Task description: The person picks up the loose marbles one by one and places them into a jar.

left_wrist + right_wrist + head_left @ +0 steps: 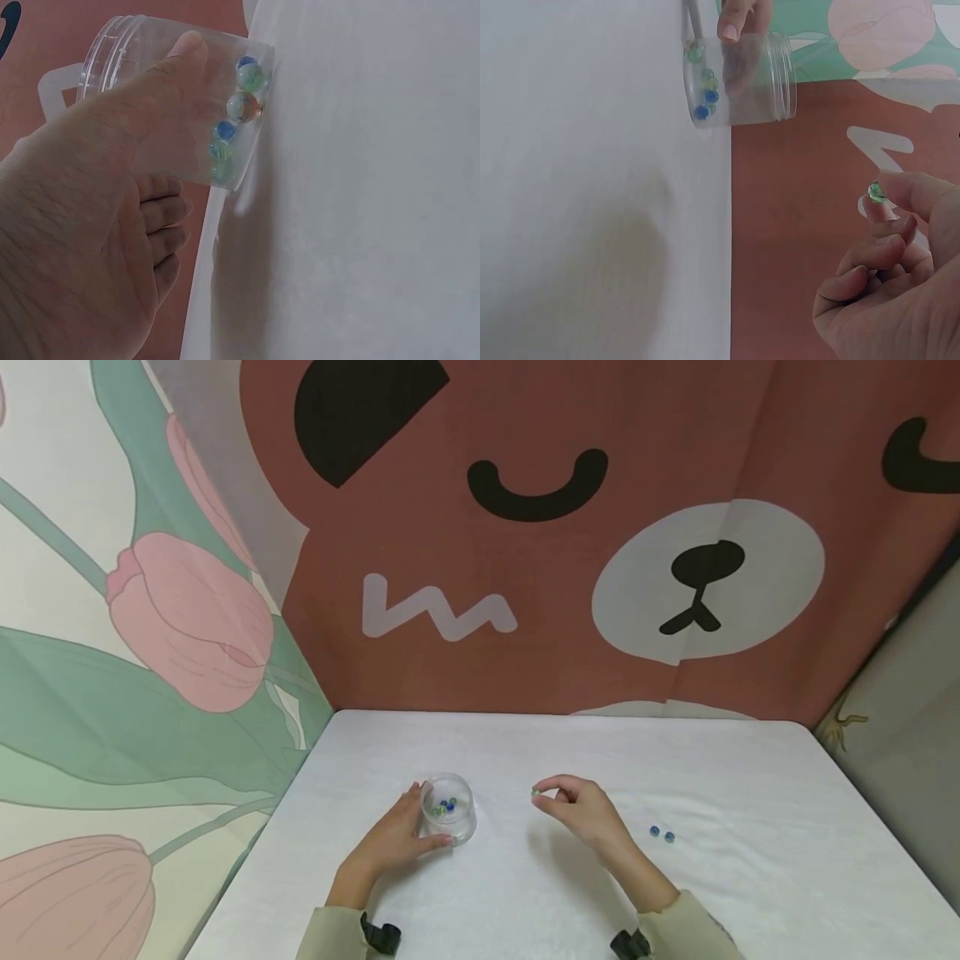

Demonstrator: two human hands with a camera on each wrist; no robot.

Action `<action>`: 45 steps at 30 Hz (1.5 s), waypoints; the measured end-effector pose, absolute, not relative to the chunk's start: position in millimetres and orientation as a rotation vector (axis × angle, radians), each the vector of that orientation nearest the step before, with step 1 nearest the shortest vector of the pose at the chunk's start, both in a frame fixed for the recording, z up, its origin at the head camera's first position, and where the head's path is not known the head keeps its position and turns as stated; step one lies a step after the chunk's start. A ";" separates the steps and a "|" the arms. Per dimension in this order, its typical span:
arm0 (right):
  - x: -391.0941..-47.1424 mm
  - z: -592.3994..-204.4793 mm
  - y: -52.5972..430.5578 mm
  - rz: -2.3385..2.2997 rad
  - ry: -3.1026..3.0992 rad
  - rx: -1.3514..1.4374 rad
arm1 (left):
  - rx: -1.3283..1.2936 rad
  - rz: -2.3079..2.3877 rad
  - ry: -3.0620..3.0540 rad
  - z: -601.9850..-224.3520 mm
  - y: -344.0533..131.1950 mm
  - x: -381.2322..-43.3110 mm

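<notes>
My left hand [397,837] grips a clear plastic jar [467,827] at its side, thumb toward me and fingers behind. The jar stands upright on the white table, its threaded mouth uncovered. Several blue and green glass marbles [225,130] lie on its bottom, one with orange in it [241,107]. To the right of the jar, my right hand [585,811] is raised over the table and pinches a green marble [877,192] between thumb and index finger. Its other fingers are curled in toward the palm.
Two blue marbles [662,834] lie close together on the white table [750,893], right of my right hand. A brown cloth with a bear face [420,677] hangs along the back edge. A flowered cloth [150,752] borders the left side.
</notes>
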State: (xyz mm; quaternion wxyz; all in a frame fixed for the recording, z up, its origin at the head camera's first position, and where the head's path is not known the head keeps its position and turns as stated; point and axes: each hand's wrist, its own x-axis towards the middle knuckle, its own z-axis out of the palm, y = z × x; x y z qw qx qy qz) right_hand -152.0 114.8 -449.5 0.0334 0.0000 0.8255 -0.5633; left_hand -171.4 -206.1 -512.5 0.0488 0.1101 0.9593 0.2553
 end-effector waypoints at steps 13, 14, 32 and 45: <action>-157.8 -453.7 87.0 -1.767 2.503 -0.135 | 0.346 0.788 2.927 -514.1 -206.0 -173.5; -157.8 -453.7 84.6 -1.771 2.497 -0.152 | 0.348 0.787 2.929 -514.2 -205.9 -173.4; -168.0 -459.1 48.6 -1.757 2.494 -0.314 | 0.351 0.814 2.927 -511.2 -205.8 -172.8; -171.9 -460.0 27.4 -1.737 2.497 -0.344 | 0.364 0.832 2.911 -514.0 -206.8 -173.5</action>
